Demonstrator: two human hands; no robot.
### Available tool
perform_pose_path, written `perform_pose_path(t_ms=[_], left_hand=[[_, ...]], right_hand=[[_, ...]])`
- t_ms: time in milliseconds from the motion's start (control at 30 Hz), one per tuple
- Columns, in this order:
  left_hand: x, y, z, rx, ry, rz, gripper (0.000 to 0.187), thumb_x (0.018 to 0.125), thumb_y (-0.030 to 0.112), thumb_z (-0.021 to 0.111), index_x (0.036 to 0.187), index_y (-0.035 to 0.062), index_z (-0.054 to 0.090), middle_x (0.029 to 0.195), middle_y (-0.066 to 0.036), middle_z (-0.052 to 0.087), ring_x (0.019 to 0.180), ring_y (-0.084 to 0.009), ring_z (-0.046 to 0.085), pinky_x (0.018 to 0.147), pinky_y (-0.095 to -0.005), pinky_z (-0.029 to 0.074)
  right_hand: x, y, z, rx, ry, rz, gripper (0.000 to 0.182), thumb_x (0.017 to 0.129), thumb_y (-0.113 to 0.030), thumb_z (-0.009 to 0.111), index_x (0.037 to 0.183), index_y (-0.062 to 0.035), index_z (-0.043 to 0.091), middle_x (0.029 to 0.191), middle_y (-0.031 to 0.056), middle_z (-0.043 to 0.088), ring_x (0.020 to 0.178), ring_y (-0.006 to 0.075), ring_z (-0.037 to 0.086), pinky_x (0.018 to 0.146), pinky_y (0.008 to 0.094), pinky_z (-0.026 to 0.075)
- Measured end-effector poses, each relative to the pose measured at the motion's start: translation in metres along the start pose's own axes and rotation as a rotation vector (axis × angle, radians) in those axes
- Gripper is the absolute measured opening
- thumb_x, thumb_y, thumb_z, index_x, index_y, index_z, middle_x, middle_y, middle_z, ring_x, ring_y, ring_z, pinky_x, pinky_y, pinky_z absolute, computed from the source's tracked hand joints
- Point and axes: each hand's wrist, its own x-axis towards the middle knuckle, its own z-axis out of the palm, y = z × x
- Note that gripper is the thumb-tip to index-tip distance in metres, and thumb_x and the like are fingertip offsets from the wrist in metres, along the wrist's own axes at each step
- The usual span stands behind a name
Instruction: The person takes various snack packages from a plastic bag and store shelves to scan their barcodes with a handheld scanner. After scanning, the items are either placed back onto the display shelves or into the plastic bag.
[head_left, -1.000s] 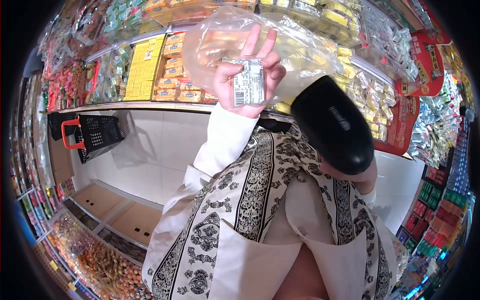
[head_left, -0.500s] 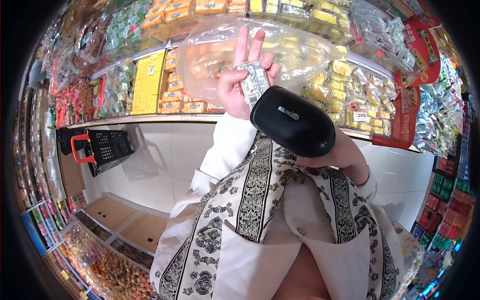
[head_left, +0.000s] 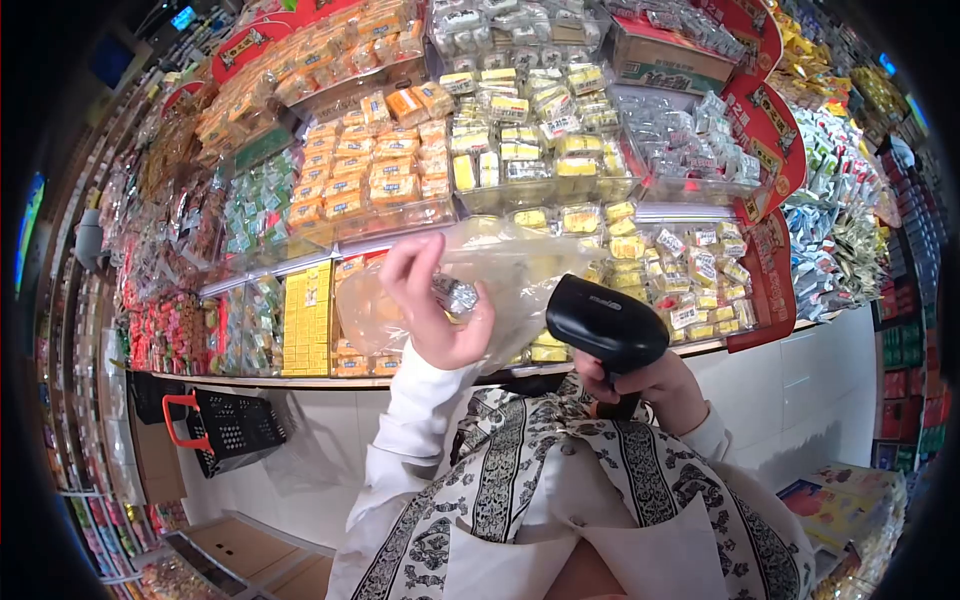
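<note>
My left hand (head_left: 425, 325) is raised over the front of the display shelf, fingers curled and thumb bent around a small shiny packet (head_left: 457, 297). Part of the packet is hidden by the palm and fingers. In my right hand (head_left: 660, 383) is a black handheld barcode scanner (head_left: 608, 322), gripped by its handle, its head angled toward the left hand. A clear plastic bag (head_left: 520, 268) spreads behind the left hand, over the snack packs on the lower shelf.
Orange-wrapped packs (head_left: 345, 160) and yellow-and-white packs (head_left: 525, 140) fill the upper shelf. A yellow box display (head_left: 307, 318) sits lower left. On the tiled floor at left stands a black basket (head_left: 235, 425) with a red handle. Red cardboard signs (head_left: 768, 285) border the right end.
The view has tilted up, showing more shelves. My left hand has turned and curled, so the packet's barcode label no longer faces me. The scanner has moved away from the packet.
</note>
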Motion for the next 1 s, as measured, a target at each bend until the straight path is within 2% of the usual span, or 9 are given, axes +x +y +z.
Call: perform_pose_path(t_ms=[67,133,167,400,467,667,733,867,1000], left_hand=[[0.019,0.004,0.003,0.104,0.012,0.152,0.075,0.060,0.002,0.062,0.127,0.0112,0.029,0.106,-0.004,0.031,0.079,-0.0145,0.038,0.069,-0.0261,0.036],[0.035,0.000,0.018,-0.012,0.337,0.626,0.083,0.059,-0.002,0.062,0.128,0.0345,0.034,0.102,0.002,0.036,0.078,-0.0175,0.035,0.059,-0.0271,0.034],[0.037,0.011,0.023,-0.100,0.445,0.586,0.090,0.058,-0.003,0.064,0.125,0.0477,0.031,0.099,0.008,0.036,0.077,-0.0164,0.034,0.053,-0.0269,0.030],[0.077,0.018,0.044,-0.320,0.869,1.041,0.101,0.060,0.005,0.070,0.136,0.0356,0.011,0.106,0.003,0.040,0.074,-0.0158,0.037,0.061,-0.0294,0.031],[0.080,0.014,0.043,-0.298,0.829,1.102,0.099,0.061,0.005,0.069,0.136,0.0368,0.012,0.105,0.002,0.041,0.073,-0.0159,0.037,0.059,-0.0291,0.030],[0.093,-0.020,0.032,-0.163,0.682,1.255,0.097,0.062,0.005,0.065,0.134,0.0396,0.011,0.100,0.003,0.039,0.071,-0.0163,0.036,0.056,-0.0279,0.029],[0.096,-0.036,0.027,-0.069,0.166,1.116,0.087,0.063,0.003,0.064,0.131,0.0406,0.025,0.090,0.005,0.035,0.074,-0.0150,0.032,0.055,-0.0264,0.027],[0.165,-0.060,0.038,0.249,-0.247,1.124,0.058,0.066,0.009,0.059,0.117,0.0347,0.047,0.092,0.004,0.041,0.072,-0.0116,0.037,0.059,-0.0246,0.034],[0.241,-0.110,0.082,0.390,-0.279,1.103,0.057,0.068,0.011,0.056,0.122,0.0262,0.045,0.102,0.001,0.046,0.083,-0.0146,0.045,0.069,-0.0256,0.040]], right_hand=[[0.002,-0.005,0.007,0.061,0.038,-0.070,0.046,0.060,-0.009,0.066,0.101,0.0020,0.049,0.075,0.0062,0.049,0.058,0.0123,0.047,0.049,0.0226,0.038],[0.008,-0.011,0.008,0.144,0.024,-0.078,0.041,0.057,-0.014,0.068,0.088,0.0008,0.047,0.068,0.0053,0.045,0.048,0.0134,0.045,0.039,0.0222,0.034],[0.011,-0.012,0.004,0.128,-0.064,-0.071,0.044,0.059,-0.013,0.068,0.094,0.0023,0.046,0.069,0.0062,0.046,0.047,0.0127,0.045,0.039,0.0221,0.036],[0.034,-0.033,0.007,0.083,-0.481,-0.144,0.042,0.062,-0.011,0.064,0.097,0.0042,0.049,0.074,0.0118,0.052,0.046,0.0114,0.044,0.043,0.0229,0.037],[0.031,-0.037,0.007,0.049,-0.577,-0.192,0.039,0.062,-0.010,0.063,0.095,0.0042,0.050,0.076,0.0129,0.053,0.046,0.0115,0.045,0.044,0.0242,0.038],[0.022,-0.052,0.001,0.138,-0.164,-0.097,0.033,0.063,-0.007,0.062,0.094,-0.0001,0.054,0.081,0.0133,0.055,0.055,0.0141,0.052,0.046,0.0243,0.040],[0.019,-0.053,-0.010,0.020,-0.066,-0.117,0.034,0.064,-0.006,0.065,0.096,-0.0008,0.054,0.081,0.0098,0.055,0.060,0.0133,0.054,0.048,0.0231,0.042],[0.022,-0.056,-0.012,-0.405,0.241,-0.078,0.031,0.069,-0.007,0.067,0.095,-0.0023,0.053,0.081,0.0024,0.054,0.067,0.0095,0.054,0.054,0.0230,0.044],[0.028,-0.059,-0.012,-0.328,0.327,-0.093,0.027,0.066,-0.004,0.062,0.091,-0.0011,0.053,0.072,0.0054,0.054,0.059,0.0121,0.054,0.051,0.0237,0.044]])
